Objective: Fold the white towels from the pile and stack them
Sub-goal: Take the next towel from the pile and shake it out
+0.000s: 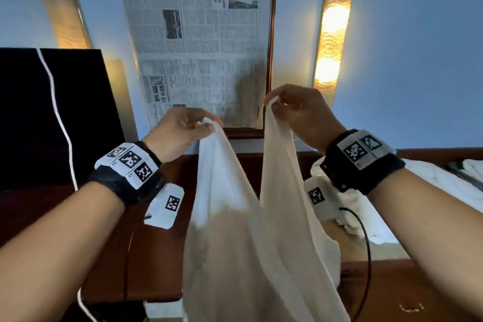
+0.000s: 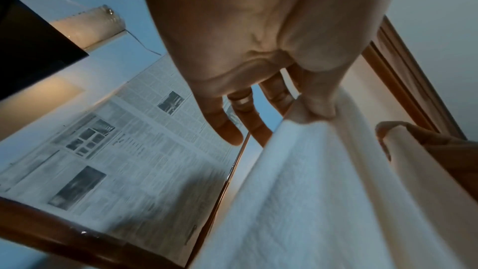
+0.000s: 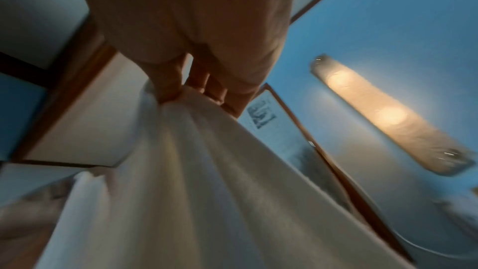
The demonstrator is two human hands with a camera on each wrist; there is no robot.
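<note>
We are holding a thin white cloth towel up in the air in front of us, above the dark reddish-brown wooden counter, and it is hanging down in two long folds that are meeting near the bottom of the head view. Our left hand is pinching one top corner between thumb and forefinger, with the other fingers spreading loosely behind it. Our right hand is pinching the other top corner a little higher, its fingers bunching the fabric. The two corners are sitting near each other but apart.

To the right, a rumpled pile of white towels is lying on the counter, partly hidden behind our right wrist. Both wrists are wearing black bands with square black-and-white printed markers.

Behind the towel, a wood-framed panel covered with a sheet of newspaper is hanging on the pale blue wall. A tall lit wall lamp is glowing to its right, and another tall wall lamp is standing to its left. A black screen with a white cord across it is filling the left side.
</note>
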